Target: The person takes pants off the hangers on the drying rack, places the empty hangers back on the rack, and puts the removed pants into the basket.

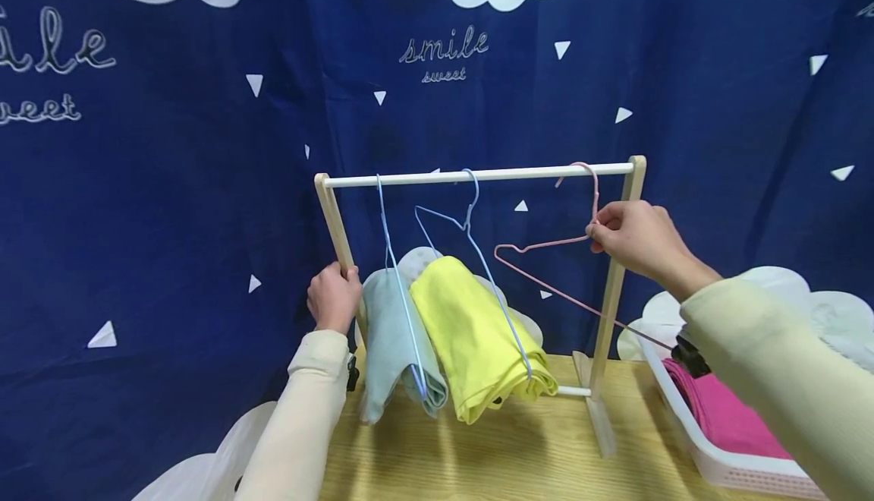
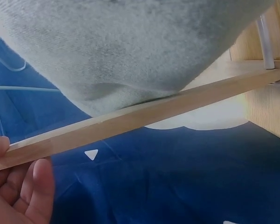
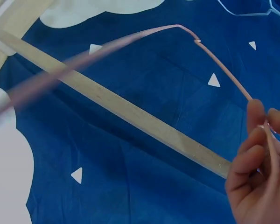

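Note:
A pink hanger [image 1: 546,245] hangs by its hook over the right part of the white rail [image 1: 522,174]. My right hand [image 1: 635,239] pinches it just below the hook; in the right wrist view the fingertips [image 3: 255,112] close on the pink wire. No cloth is on this hanger. My left hand [image 1: 334,297] grips the left wooden post [image 1: 336,220] of the rack, thumb and fingers on either side of it in the left wrist view. Beside that hand, a grey-blue cloth [image 1: 389,341] hangs on a blue hanger, and a yellow cloth [image 1: 471,334] on another blue hanger [image 1: 488,273].
A white basket [image 1: 710,448] with folded magenta cloth [image 1: 737,417] stands at the right, partly behind my right sleeve. The rack's right foot [image 1: 601,425] rests on the wooden table [image 1: 519,463]. Behind everything hangs a dark blue curtain [image 1: 171,182] with clouds and triangles.

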A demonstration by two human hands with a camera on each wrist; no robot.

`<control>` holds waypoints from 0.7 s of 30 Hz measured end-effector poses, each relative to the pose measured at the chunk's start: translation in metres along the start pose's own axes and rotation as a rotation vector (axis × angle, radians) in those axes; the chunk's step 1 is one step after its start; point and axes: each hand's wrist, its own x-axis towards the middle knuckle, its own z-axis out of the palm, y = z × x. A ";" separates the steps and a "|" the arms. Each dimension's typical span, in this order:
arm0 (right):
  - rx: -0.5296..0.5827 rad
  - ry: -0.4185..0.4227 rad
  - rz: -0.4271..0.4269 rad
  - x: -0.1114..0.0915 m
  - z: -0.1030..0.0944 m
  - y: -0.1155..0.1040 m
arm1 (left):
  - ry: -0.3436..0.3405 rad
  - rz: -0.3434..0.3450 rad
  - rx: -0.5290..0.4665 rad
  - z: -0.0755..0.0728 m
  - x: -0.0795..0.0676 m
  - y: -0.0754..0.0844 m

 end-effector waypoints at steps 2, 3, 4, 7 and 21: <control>-0.010 -0.017 -0.010 0.000 0.000 0.000 | -0.009 -0.002 0.001 0.000 0.000 0.000; -0.017 -0.024 -0.014 -0.001 -0.001 0.000 | -0.011 -0.004 0.000 0.000 0.000 0.000; -0.022 -0.035 -0.021 0.000 -0.002 -0.001 | -0.012 -0.006 -0.002 0.000 0.001 0.000; -0.047 -0.068 -0.036 -0.001 -0.006 -0.002 | -0.011 -0.009 -0.002 -0.001 0.001 -0.001; -0.130 -0.105 -0.019 -0.013 -0.029 0.022 | -0.074 -0.018 -0.007 -0.008 0.002 0.000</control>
